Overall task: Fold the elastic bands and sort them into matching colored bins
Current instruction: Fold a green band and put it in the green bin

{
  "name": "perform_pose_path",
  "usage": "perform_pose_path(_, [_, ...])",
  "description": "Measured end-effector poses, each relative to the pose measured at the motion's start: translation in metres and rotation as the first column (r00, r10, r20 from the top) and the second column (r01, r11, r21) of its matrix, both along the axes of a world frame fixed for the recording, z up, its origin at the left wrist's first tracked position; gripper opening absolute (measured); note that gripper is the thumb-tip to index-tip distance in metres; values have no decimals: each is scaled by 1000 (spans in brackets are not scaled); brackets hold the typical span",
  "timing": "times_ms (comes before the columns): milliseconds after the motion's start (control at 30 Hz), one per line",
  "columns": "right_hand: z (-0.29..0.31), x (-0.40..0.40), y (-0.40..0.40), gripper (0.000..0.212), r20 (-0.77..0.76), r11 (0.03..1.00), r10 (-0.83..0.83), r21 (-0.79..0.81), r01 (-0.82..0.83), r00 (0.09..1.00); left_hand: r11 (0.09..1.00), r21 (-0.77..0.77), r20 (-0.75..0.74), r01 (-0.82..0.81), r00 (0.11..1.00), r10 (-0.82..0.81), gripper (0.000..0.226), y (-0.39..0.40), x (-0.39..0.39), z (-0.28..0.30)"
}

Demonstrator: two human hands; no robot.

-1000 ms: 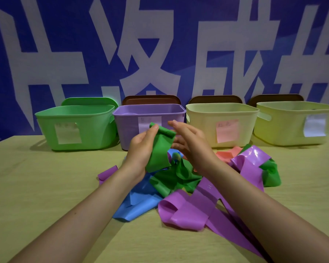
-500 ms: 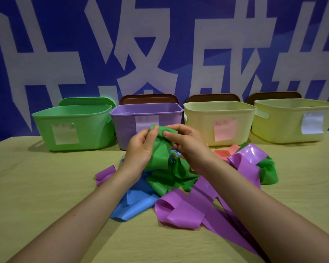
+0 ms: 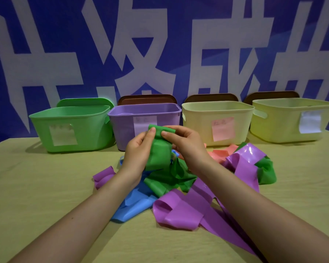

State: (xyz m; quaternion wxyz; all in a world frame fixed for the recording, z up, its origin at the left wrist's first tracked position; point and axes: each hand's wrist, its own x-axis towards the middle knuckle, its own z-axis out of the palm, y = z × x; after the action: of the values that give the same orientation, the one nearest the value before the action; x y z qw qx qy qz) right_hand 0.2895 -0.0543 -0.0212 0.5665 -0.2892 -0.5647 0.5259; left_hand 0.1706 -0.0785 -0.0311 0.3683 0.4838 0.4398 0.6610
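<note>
Worktop (image 3: 36, 186): four bins lined along far edge, green bin (image 3: 70, 128) at far-left so I can drop by colour. Loose bands heaped mid-worktop, unsorted. I see green band (image 3: 158, 152) raised above heap, before purple bin (image 3: 144, 120), tail trailing down. Left hand (image 3: 139, 150) and right hand (image 3: 184, 145) both pinch its top fold, keeping layers aligned.

bin labels (image 3: 63, 134) too blurred to read, purple band (image 3: 234, 232) cut off by forearm
</note>
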Motion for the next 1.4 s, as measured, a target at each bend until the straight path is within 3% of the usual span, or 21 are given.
perform_pose_path(133, [-2, -2, -2, 8, 34, 998, -61, 26, 60, 998, 996, -90, 24, -17, 1000, 19, 40, 0, 2, 2])
perform_pose_path(233, [-4, -3, -1, 8, 32, 995, -99, 18, 98, 995, 996, -94, 9, 1, 1000, 0, 34, 0, 2, 3])
perform_pose_path(367, [-9, -4, 1, 8, 37, 994, -107, 13, 106, 994, 994, -62, -145, -85, 987, 76, 32, 0, -1, -3])
perform_pose_path(600, [-8, -2, 1, 10, 68, 987, -160, 13, 159, 985, 990, 18, -295, -142, 945, 141, 81, 2, -6, -6])
perform_pose_path(800, [-8, -1, 3, 11, 89, 985, -174, 27, 172, 981, 993, -26, -236, -118, 966, 108, 41, 2, -4, -4])
perform_pose_path(900, [-11, -1, 8, 14, 111, 967, -241, 110, 230, 964, 992, -79, -169, -93, 982, 79, 32, 3, -2, -4])
perform_pose_path(1167, [-13, 10, 21, 21, 165, 872, -440, 312, 376, 883, 986, -141, -119, -85, 991, 68, 37, 4, 9, -2])
perform_pose_path(1300, [-17, 8, 19, 6, 243, 700, -540, 661, 270, 806, 973, -220, 28, -70, 997, 78, 29, 3, 7, 1])
perform_pose_path(1400, [-16, 8, 19, 11, 287, 697, -476, 699, 158, 831, 968, -242, 68, -60, 995, 79, 36, 3, 2, 1])
